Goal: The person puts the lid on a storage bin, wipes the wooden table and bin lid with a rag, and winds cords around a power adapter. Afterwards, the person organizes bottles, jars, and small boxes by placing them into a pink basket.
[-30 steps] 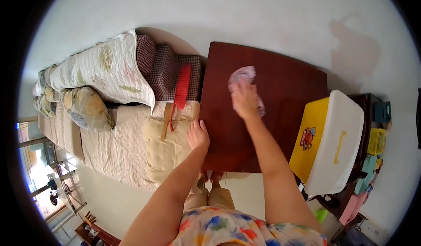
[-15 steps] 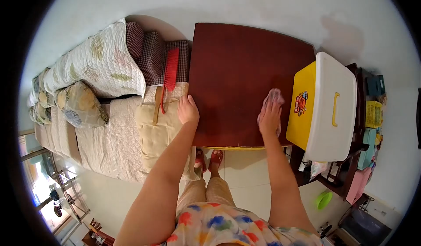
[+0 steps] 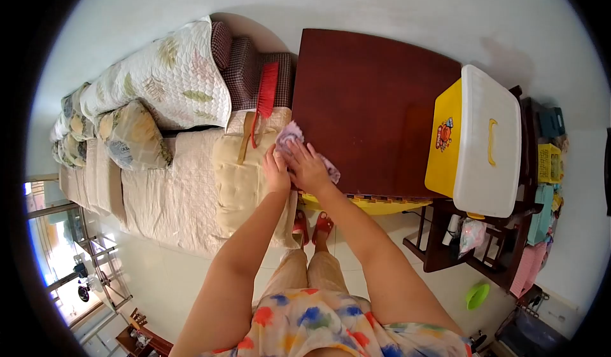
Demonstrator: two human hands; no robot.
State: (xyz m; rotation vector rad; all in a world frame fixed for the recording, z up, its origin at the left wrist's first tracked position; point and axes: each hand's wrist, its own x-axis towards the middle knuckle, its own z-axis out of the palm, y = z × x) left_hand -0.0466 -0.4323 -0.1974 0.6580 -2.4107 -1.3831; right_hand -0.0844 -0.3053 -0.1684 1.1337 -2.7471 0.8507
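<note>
On the dark red table (image 3: 375, 102), a pinkish-purple cloth (image 3: 291, 133) lies at the near left corner. My right hand (image 3: 309, 167) presses flat on it with fingers spread, and the cloth shows on both sides of the hand. My left hand (image 3: 276, 171) rests at the table's left edge, close beside the right one, fingers extended and nothing visible in it. A red-bristled brush (image 3: 268, 90) lies just left of the table, beyond my left hand, on the sofa seat.
A yellow box (image 3: 443, 137) with a white lid (image 3: 487, 142) stands at the table's right end. Left is a sofa with a beige cushion (image 3: 232, 179), quilted cover (image 3: 165, 83) and pillows. A green basin (image 3: 477, 296) sits on the floor at right.
My right hand has swept the cloth from the table's middle to the near right, then left to the near left corner, beside my left hand. The left hand has stayed at the table's left edge.
</note>
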